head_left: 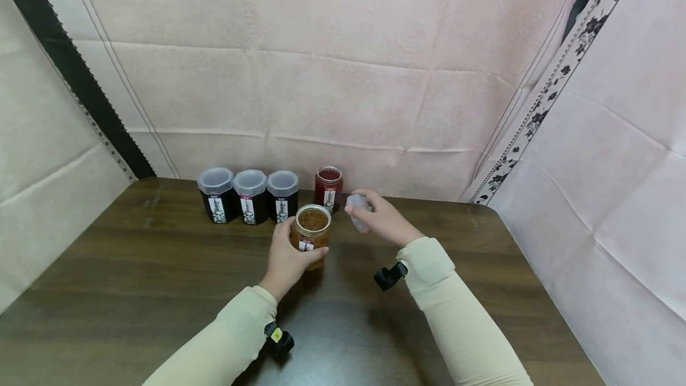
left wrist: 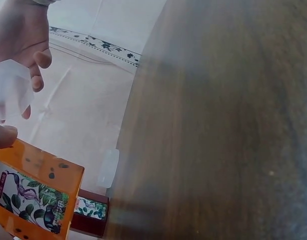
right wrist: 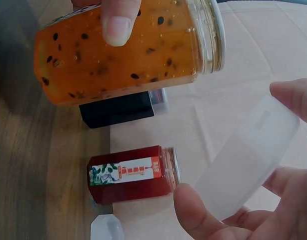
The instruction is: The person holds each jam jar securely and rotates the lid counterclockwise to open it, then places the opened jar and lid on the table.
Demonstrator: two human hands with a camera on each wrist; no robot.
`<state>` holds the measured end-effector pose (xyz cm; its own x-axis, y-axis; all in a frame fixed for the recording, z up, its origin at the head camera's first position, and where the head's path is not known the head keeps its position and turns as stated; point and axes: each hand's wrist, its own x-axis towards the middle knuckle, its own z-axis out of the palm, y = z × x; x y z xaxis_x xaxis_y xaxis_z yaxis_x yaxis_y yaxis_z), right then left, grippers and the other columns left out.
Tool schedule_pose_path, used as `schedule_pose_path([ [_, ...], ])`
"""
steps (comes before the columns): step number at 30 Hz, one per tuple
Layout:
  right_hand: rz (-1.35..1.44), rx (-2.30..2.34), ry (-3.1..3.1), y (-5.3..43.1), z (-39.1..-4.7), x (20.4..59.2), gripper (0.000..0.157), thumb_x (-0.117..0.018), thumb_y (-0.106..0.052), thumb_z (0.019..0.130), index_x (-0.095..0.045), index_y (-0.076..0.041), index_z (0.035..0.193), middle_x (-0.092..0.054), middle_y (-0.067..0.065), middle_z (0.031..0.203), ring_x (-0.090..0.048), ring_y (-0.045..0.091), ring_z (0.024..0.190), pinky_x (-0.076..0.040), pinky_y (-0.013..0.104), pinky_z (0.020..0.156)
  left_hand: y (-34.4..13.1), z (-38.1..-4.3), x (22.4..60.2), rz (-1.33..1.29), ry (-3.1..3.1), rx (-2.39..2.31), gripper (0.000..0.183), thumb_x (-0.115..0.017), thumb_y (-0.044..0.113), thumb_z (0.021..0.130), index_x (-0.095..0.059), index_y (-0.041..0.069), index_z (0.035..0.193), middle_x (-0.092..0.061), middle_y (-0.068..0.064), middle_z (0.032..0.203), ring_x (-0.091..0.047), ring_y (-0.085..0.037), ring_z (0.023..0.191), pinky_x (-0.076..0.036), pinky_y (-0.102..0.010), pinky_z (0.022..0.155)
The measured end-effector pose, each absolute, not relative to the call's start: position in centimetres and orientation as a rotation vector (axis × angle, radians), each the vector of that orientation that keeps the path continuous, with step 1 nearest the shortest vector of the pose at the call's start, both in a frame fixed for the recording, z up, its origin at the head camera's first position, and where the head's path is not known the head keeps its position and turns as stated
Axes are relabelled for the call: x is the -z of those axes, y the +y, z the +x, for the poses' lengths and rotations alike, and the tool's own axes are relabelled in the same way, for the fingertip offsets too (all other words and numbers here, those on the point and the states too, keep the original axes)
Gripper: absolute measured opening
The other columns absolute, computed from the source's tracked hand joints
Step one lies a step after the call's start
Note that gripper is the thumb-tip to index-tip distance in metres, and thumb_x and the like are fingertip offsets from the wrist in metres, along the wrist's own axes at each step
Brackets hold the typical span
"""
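Observation:
My left hand (head_left: 287,262) grips a glass jar of orange jam with black seeds (head_left: 312,237). The jar has a metallic rim and a label on its side; whether its base touches the table cannot be told. To its right, my right hand (head_left: 382,219) holds a translucent plastic cap (right wrist: 248,155) tilted between thumb and fingers, apart from the jar. Behind the orange jar stands a jar of dark red jam (head_left: 329,189) with a metallic rim. Another translucent cap (right wrist: 105,228) lies on the table beside the red jar, hidden in the head view.
Three dark jars with labels and translucent caps stand in a row at the back left: a left one (head_left: 220,209), a middle one (head_left: 250,209) and a right one (head_left: 282,206). The brown wooden table (head_left: 161,290) meets pale cloth walls (head_left: 332,100) behind and at both sides.

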<state>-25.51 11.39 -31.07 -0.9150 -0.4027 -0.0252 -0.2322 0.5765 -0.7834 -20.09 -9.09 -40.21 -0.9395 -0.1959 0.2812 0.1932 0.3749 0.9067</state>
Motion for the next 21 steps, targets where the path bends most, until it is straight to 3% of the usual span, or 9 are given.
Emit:
schedule_pose_path([
  [9, -0.529, 1.244, 2.598, 12.2, -25.9, 31.5, 0.057, -0.053, -0.042, 0.096, -0.037, -0.02, 0.146, -0.046, 0.014, 0.139, -0.052, 0.032, 0.116, -0.054, 0.041, 0.082, -8.9, -20.7, 40.3, 0.023, -2.298, 1.581, 0.083, -0.088, 0.019, 0.066, -0.044, 0.0, 0.134, -0.048, -0.019, 0.127, -0.047, -0.033, 0.118, -0.041, -0.05, 0.102],
  [16, -0.485, 1.25, 2.582, 12.8, -26.1, 32.0, 0.057, -0.056, -0.039, 0.094, -0.037, -0.022, 0.146, -0.046, 0.015, 0.139, -0.056, 0.034, 0.109, -0.055, 0.04, 0.069, -8.8, -21.0, 40.4, 0.035, -2.283, 1.59, 0.082, -0.088, 0.017, 0.067, -0.044, -0.001, 0.135, -0.047, -0.019, 0.128, -0.047, -0.033, 0.119, -0.039, -0.05, 0.104],
  [21, -0.437, 1.261, 2.581, 13.0, -26.2, 32.4, 0.061, -0.06, -0.039, 0.092, -0.037, -0.02, 0.146, -0.044, 0.016, 0.14, -0.054, 0.034, 0.109, -0.056, 0.046, 0.071, -8.8, -21.4, 40.4, 0.031, -2.266, 1.595, 0.079, -0.087, 0.015, 0.068, -0.045, -0.002, 0.133, -0.047, -0.019, 0.125, -0.047, -0.033, 0.118, -0.039, -0.05, 0.104],
])
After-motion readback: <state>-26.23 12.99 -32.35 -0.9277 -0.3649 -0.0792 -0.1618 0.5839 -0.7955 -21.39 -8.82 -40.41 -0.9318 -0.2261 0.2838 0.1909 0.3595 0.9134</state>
